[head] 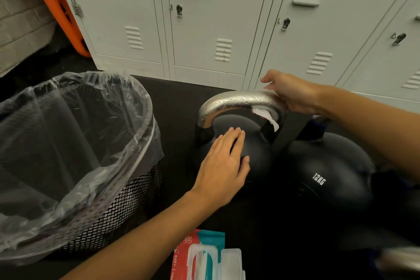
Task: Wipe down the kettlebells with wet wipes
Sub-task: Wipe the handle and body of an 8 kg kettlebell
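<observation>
Lockers (204,18) — rear edge. Lined mesh bin (127,200), left; floor gap beside kettlebell (259,157). Second kettlebell (327,177) touching, right. Left hand (223,163) flat, fingers together, on bell. Right hand (293,95) clasps wet wipe (268,118) round wet handle. Wipes pack (204,257) — near edge.

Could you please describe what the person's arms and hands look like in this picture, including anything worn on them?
Both arms are bare as far as the picture shows: no sleeves, gloves, watch or bracelets on either forearm or wrist. The left hand and the right hand show no rings on the fingers in view. The nails on the left hand look short and unpainted; the right hand's nails are mostly hidden.
</observation>
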A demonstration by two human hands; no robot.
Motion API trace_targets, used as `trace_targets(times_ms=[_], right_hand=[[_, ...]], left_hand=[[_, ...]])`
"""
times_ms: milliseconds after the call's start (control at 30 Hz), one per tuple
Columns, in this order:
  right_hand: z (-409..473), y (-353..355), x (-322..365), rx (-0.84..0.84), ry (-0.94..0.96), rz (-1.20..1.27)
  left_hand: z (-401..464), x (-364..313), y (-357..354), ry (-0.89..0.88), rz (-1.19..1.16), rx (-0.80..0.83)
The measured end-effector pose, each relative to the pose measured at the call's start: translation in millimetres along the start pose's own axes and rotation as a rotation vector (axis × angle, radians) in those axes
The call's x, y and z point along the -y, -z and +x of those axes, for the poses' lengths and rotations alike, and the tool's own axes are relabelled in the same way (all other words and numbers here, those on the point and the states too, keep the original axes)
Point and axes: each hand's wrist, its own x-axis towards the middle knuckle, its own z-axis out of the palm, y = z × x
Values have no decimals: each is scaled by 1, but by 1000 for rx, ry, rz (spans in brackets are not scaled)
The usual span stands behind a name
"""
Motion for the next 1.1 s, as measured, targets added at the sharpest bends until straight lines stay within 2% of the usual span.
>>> trace_targets(times_ms=[67,167,300,500,667,900,1100], right_hand=[[2,2,-12,7,20,106],[1,6,-23,104,-3,181],[-1,8,-3,207,-96,-15],[-4,-4,41,293,-135,-336],[-2,-21,60,409,-156,-478],[-4,9,23,371,-82,-231],[-8,17,-31,172,143,-41]], left_hand=[[0,1,-1,-1,4,-3],[0,1,-2,-5,18,-5],[-1,1,-3,-2,25,-6],[0,2,-5,-1,43,-12],[-1,3,-8,3,49,-18],[0,4,-5,-4,49,-3],[-1,3,-5,-10,86,-2]])
